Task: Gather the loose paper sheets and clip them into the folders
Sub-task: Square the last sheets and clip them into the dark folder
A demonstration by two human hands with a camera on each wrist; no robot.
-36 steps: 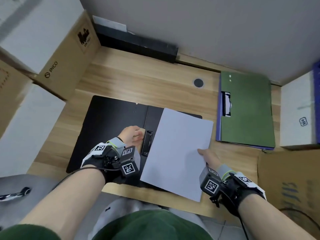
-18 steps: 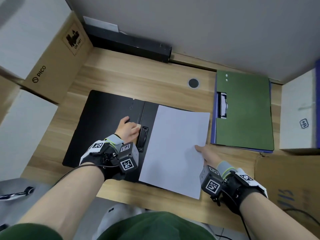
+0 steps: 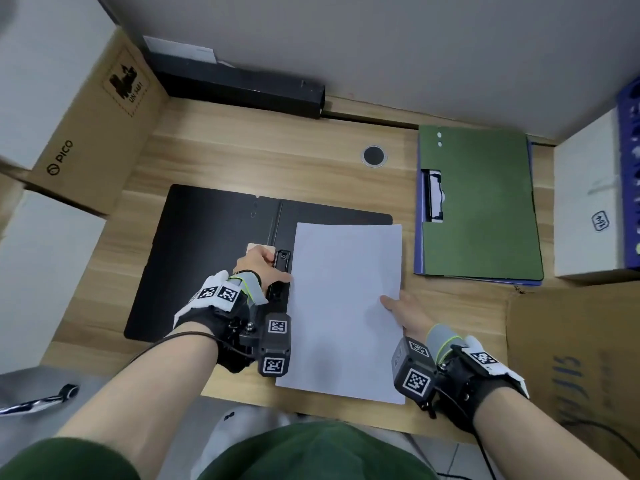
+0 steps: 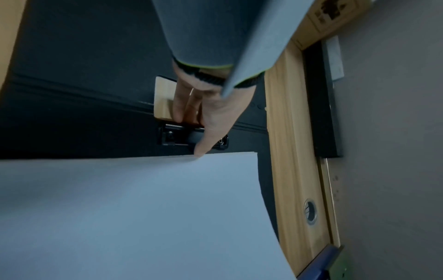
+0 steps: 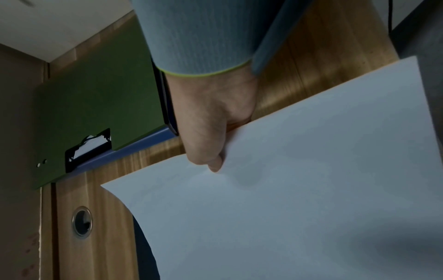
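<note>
On the wooden counter a black folder is being kept open flat, with a closed green folder lying apart to its right. A stack of white paper is being held over the black folder's right half, its left edge just beside the clip at the spine and its near end overhanging the counter's front edge.

The sheets are probably being fed under the clip. For this to be done well, the lever should be kept fully raised while the left edge is slid squarely in, so that no sheet is left outside or skewed; the lever should be let down only once the edges are lying flush.

The left hand is being reached forward over the spine, its fingers curled round the clip's pale lever and its thumb stretched to the paper's edge. The right hand is being used at the right edge, the stack pinched between thumb above and fingers beneath.
</note>
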